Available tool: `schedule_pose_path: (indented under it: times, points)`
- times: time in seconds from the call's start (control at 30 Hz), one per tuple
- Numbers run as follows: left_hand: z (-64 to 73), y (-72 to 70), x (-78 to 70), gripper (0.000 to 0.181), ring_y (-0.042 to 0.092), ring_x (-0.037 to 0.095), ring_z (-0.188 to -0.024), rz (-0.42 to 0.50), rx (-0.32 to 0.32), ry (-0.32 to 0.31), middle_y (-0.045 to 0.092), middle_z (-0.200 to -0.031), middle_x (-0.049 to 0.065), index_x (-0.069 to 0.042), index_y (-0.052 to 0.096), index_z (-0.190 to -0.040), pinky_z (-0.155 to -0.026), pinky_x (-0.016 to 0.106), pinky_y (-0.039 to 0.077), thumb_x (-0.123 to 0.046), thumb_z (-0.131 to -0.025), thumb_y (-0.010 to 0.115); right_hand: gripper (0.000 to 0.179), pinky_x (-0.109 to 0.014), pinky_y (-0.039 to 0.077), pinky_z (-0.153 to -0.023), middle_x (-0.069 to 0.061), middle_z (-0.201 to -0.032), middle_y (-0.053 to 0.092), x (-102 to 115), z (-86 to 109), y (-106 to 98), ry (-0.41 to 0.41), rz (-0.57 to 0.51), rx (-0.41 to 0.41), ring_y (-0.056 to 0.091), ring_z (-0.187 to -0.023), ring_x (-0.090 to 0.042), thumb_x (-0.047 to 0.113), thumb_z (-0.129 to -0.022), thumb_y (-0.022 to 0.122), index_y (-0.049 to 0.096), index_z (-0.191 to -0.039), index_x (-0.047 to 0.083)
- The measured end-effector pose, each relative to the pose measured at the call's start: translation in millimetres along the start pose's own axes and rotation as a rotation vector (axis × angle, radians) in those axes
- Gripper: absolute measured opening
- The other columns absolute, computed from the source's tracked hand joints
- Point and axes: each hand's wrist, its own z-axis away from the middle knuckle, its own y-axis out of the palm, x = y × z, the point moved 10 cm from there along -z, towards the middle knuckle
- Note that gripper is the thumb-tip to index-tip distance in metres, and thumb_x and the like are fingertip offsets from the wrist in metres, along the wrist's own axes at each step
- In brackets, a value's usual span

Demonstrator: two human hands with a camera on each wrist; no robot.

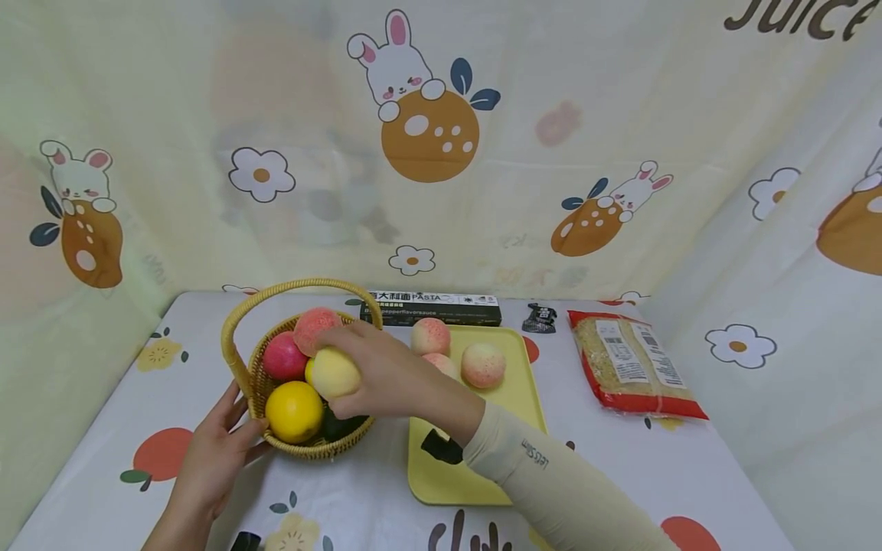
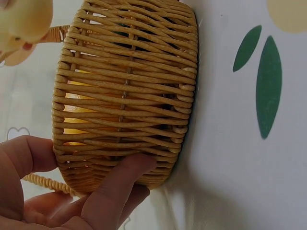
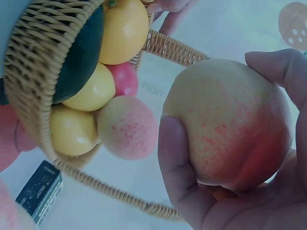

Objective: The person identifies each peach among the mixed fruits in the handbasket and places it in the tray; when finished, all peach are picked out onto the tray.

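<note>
My right hand (image 1: 386, 371) grips a peach (image 3: 228, 124), pale yellow with a red blush, above the wicker basket (image 1: 317, 451). Thumb and fingers wrap its sides in the right wrist view. At the basket's near left side, my left hand (image 1: 217, 451) holds the wall, thumb by the rim and fingers against the outer weave (image 2: 124, 96). Inside the basket lie an orange (image 1: 294, 412), another peach (image 1: 315, 327), a deep pink fruit (image 1: 283, 357), two yellow fruits, one of them (image 3: 74, 132) by the rim, and a dark green fruit (image 3: 81, 52). The basket's handle arches upright over them.
Right of the basket is a yellow tray (image 1: 427, 490) with three peaches, one (image 1: 483, 365) nearest its right side. Behind stands a black pasta box (image 1: 430, 310), with a small black packet (image 1: 540, 318) beside it. A red-edged clear bag (image 1: 630, 360) lies at the right.
</note>
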Motion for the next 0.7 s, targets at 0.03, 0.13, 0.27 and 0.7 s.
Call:
schedule_pose_path:
  times: [0.03, 0.13, 0.27, 0.7]
  points:
    - [0.4, 0.0, -0.6, 0.091, 0.039, 0.048, -0.154, -0.001, 0.000, 0.002, 0.017, -0.177, 0.017, -0.040, 0.000, -0.168, -0.100, 0.054, 0.057, -0.008, -0.104, 0.056, 0.071, -0.021, 0.054, -0.076, -0.006, -0.146, 0.055, -2.8, 3.9, -1.3, 0.009, -0.011, 0.000, 0.058, -0.104, -0.016, 0.027, -0.080, 0.082, 0.057, -0.147, 0.027]
    - [1.6, 0.2, -1.4, 0.091, 0.039, 0.048, -0.154, -0.005, 0.000, 0.003, 0.016, -0.177, 0.017, -0.040, -0.001, -0.168, -0.100, 0.054, 0.057, -0.008, -0.105, 0.056, 0.072, -0.024, 0.054, -0.078, -0.005, -0.146, 0.056, -9.3, 15.0, -5.8, 0.023, -0.032, -0.007, 0.057, -0.107, -0.017, 0.028, -0.082, 0.081, 0.056, -0.150, 0.028]
    - [2.5, 0.2, 1.1, 0.091, 0.039, 0.048, -0.153, -0.025, -0.006, -0.012, 0.016, -0.177, 0.018, -0.039, -0.002, -0.168, -0.099, 0.053, 0.059, -0.010, -0.105, 0.056, 0.069, -0.028, 0.055, -0.081, -0.003, -0.144, 0.057, -17.7, 30.9, -12.0, 0.048, -0.048, -0.023, 0.057, -0.108, -0.017, 0.030, -0.082, 0.081, 0.057, -0.147, 0.028]
    - [2.0, 0.6, -0.4, 0.091, 0.041, 0.047, -0.153, -0.002, 0.004, 0.003, 0.017, -0.177, 0.015, -0.042, 0.000, -0.168, -0.100, 0.054, 0.057, -0.009, -0.105, 0.057, 0.061, -0.034, 0.054, -0.080, 0.005, -0.131, 0.063, -47.0, 75.1, -35.0, 0.068, -0.079, -0.151, 0.060, -0.103, -0.016, 0.023, -0.077, 0.084, 0.064, -0.134, 0.027]
